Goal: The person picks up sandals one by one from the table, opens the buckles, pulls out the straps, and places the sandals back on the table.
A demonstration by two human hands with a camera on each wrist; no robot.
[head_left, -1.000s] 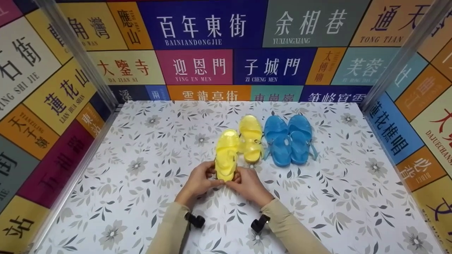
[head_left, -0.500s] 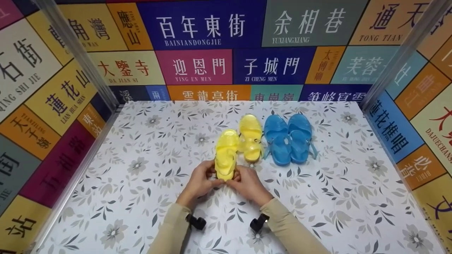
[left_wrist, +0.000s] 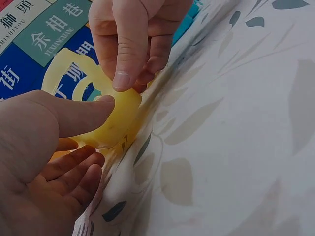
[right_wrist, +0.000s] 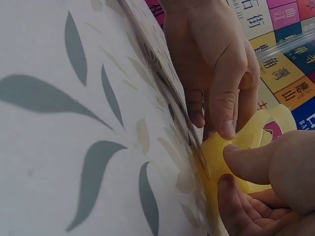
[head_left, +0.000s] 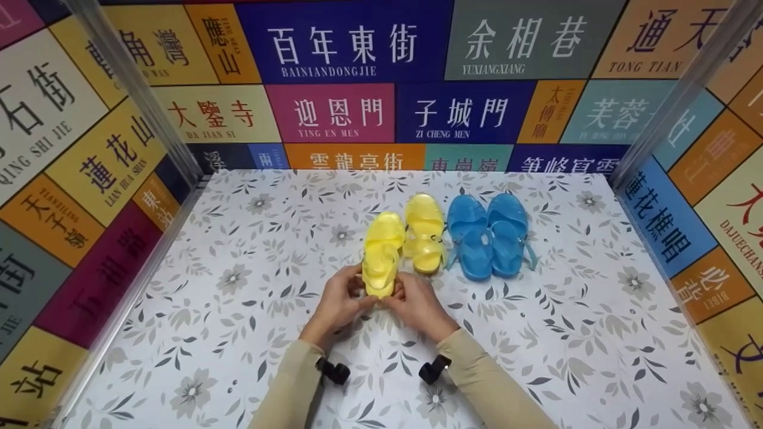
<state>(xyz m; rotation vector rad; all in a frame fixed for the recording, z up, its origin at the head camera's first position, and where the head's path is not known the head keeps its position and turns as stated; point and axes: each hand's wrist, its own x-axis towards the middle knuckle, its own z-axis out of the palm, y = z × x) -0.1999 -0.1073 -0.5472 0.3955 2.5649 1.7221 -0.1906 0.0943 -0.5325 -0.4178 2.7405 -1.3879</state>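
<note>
While three sandals (head_left: pixel 467 211) sit aligned near the surface's (head_left: pixel 268 250) far edge, a yellow sandal (head_left: pixel 383 241) seems not yet level. Left hand (head_left: pixel 344 302) and right hand (head_left: pixel 418 300) pinch its heel (head_left: pixel 380 289).

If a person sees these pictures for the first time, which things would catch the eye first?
Probably the yellow sandal near the middle of the table, its heel held by the left hand and right hand. Just to its right lies a second yellow sandal, with two blue sandals beyond it. The wall of colourful signs behind the table also stands out.
</note>
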